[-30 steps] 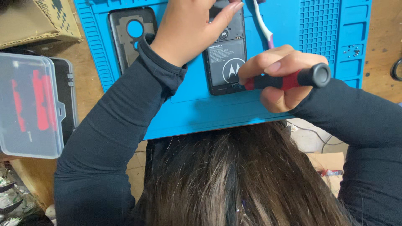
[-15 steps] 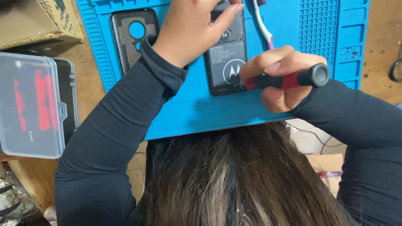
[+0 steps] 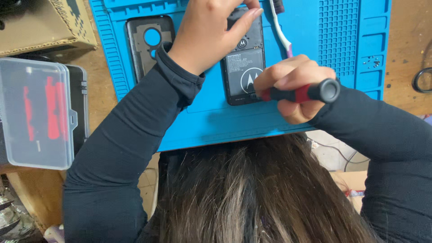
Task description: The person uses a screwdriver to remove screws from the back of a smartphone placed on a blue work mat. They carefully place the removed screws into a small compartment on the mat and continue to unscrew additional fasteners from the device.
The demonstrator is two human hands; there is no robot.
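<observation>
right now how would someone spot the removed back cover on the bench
Find the big blue mat. Near its upper left corner lies the back cover, just left of the left hand. Unlike the opened phone, it is a hollow dark shell with a round hole.

A black phone (image 3: pixel 244 72), back cover off and battery showing, lies flat at upper centre. A screwdriver (image 3: pixel 301 92) with red-and-black handle lies nearly level, tip at the phone's lower right corner.

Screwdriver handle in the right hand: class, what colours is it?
The screwdriver handle is black with a red band, seen in the head view, gripped by the right hand.
</observation>
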